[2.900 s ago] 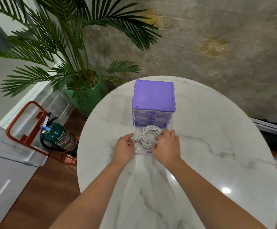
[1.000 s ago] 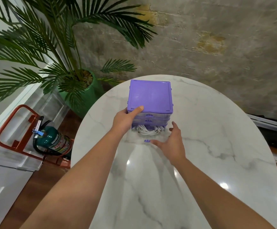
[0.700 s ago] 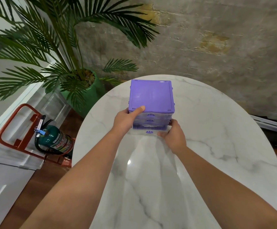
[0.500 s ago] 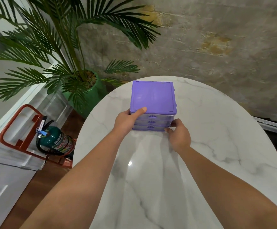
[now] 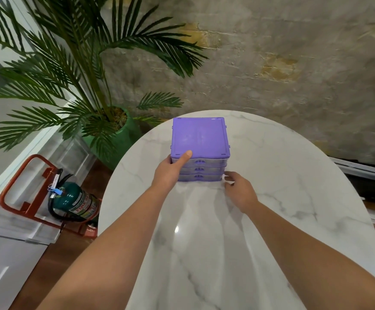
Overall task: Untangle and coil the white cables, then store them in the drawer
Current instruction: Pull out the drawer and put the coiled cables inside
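A small purple drawer unit (image 5: 201,138) with three clear drawers stands on the round marble table (image 5: 293,175). All three drawers are pushed in, and the white cables are hidden from view. My left hand (image 5: 170,170) grips the unit's front left corner, thumb pressed on the lid. My right hand (image 5: 239,189) hovers just off the unit's lower right corner with its fingers loosely curled, holding nothing.
A palm in a green pot (image 5: 117,135) stands beyond the table's left edge. A green fire extinguisher (image 5: 74,200) in a red frame lies on the wooden floor at the left. A rough wall rises behind the table.
The bottom drawer with the coiled white cables has been pushed fully in. My right hand has come off the drawer front and drawn back to the right. My left hand stays on the unit.
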Motion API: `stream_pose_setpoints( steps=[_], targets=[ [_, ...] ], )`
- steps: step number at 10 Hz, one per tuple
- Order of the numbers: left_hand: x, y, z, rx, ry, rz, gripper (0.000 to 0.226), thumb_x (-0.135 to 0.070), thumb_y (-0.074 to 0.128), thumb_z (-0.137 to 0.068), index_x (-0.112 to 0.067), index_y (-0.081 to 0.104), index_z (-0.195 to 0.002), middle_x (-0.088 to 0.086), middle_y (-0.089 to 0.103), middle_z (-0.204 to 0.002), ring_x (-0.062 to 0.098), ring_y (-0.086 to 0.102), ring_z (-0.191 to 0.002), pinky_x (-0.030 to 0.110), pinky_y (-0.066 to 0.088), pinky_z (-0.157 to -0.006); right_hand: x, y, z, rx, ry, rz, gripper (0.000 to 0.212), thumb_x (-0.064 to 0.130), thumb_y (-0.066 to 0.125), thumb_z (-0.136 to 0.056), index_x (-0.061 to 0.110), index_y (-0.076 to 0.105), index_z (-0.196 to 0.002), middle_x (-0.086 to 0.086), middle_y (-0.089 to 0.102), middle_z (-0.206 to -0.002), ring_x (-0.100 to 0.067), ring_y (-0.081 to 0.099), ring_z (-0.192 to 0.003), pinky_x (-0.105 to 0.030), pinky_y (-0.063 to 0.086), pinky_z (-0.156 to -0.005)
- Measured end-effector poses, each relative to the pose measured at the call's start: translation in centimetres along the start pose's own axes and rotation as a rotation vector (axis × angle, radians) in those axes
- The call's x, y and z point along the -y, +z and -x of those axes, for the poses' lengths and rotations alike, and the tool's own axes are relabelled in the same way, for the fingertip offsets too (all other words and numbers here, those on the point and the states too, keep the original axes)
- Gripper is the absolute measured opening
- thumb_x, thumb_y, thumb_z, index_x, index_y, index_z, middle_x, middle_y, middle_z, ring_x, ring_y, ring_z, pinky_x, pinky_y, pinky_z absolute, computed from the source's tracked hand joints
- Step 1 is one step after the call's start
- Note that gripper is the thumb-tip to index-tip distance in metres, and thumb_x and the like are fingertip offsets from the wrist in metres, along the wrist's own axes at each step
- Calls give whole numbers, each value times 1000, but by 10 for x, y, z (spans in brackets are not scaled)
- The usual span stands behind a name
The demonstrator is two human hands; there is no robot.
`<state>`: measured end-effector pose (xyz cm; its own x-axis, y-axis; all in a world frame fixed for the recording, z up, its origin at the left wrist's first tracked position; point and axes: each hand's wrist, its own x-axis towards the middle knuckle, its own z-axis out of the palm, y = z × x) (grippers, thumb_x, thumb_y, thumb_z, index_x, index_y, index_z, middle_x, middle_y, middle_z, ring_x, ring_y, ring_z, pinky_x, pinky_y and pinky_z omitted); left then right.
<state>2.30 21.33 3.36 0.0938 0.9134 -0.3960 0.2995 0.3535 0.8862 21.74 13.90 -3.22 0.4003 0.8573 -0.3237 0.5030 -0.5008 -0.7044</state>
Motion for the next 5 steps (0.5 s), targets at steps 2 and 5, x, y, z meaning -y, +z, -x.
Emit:
stream_pose_setpoints(
  steps=[2, 5],
  targets=[
    [-7, -5, -2, -9, -47, -282, 73, -78, 51, -76, -19, 62, -117, 2, 67, -112, 24, 61, -96, 34, 46, -82, 9, -25, 6, 69, 3, 63, 51, 23, 55, -94, 22, 43, -143, -2, 56, -136, -23, 52, -121, -35, 48, -92],
    [-65, 1, 13, -141, 47, -738, 88, -74, 33, -87, -9, 32, -146, 16, 44, -145, 37, 41, -132, 44, 35, -105, 71, -113, 14, 83, -95, 316, 58, 40, 47, -97, 20, 33, -149, -7, 40, -152, -30, 34, -140, -42, 32, -113]
  ],
)
